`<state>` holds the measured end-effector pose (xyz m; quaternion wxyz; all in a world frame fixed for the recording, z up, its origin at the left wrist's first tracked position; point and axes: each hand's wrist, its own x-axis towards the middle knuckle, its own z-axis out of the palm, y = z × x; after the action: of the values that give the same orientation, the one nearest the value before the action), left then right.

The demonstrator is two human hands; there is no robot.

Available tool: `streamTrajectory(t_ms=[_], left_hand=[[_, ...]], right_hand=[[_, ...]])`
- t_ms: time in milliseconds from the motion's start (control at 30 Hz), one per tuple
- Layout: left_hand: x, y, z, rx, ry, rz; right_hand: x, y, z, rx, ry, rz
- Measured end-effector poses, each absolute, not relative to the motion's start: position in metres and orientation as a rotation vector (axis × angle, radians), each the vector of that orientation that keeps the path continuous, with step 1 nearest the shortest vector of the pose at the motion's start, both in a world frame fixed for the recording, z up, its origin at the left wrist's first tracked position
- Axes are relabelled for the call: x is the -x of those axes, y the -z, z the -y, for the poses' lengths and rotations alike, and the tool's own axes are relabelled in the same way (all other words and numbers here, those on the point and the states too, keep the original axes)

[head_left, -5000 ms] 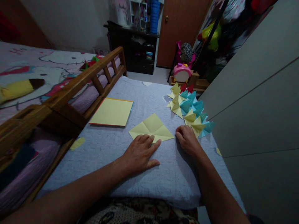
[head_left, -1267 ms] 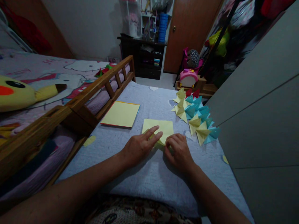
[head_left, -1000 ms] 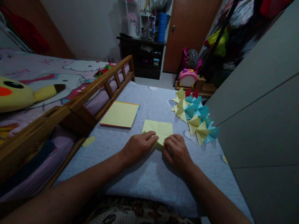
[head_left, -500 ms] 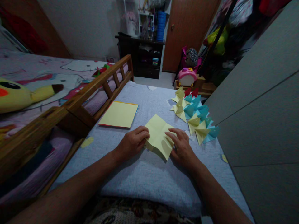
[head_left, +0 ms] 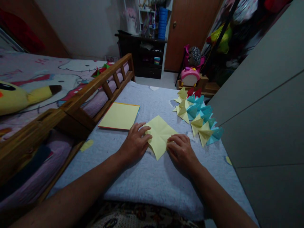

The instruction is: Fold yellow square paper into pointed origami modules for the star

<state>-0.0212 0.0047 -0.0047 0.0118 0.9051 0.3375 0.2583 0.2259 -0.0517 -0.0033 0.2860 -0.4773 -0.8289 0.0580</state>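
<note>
A creased yellow paper square lies unfolded as a diamond on the pale blue mattress. My left hand rests on its left corner, fingers curled and pressing the paper down. My right hand sits at its right corner, fingers bent and pinched on the paper's edge. Both forearms reach in from the bottom of the view.
A stack of yellow paper sheets lies left of the square. Several folded yellow, teal and red paper pieces cluster at the right by a grey cabinet. A wooden bed rail borders the left.
The paper was folded into a smaller square under both hands a second ago. It has since been opened out flat into a diamond, with each hand now at a side corner.
</note>
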Motion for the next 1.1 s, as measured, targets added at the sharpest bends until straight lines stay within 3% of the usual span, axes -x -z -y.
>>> streamTrajectory(t_ms=[233,633,867,1100], left_hand=[[0.022,0.011,-0.008,-2.825,-0.959,-1.058],[0.027,0.015,-0.014,-2.601,-1.099,-0.709],[0.026,0.004,-0.006,-2.837,-0.872,-0.924],[0.025,-0.008,0.010,-2.933,-0.636,-0.717]], right_hand=[[-0.222,0.002,0.053,1.242,-0.262,2.246],[-0.234,0.016,0.045,1.373,-0.073,2.120],[-0.233,0.014,0.047,1.403,-0.110,2.134],[-0.231,0.006,0.050,1.423,-0.230,2.199]])
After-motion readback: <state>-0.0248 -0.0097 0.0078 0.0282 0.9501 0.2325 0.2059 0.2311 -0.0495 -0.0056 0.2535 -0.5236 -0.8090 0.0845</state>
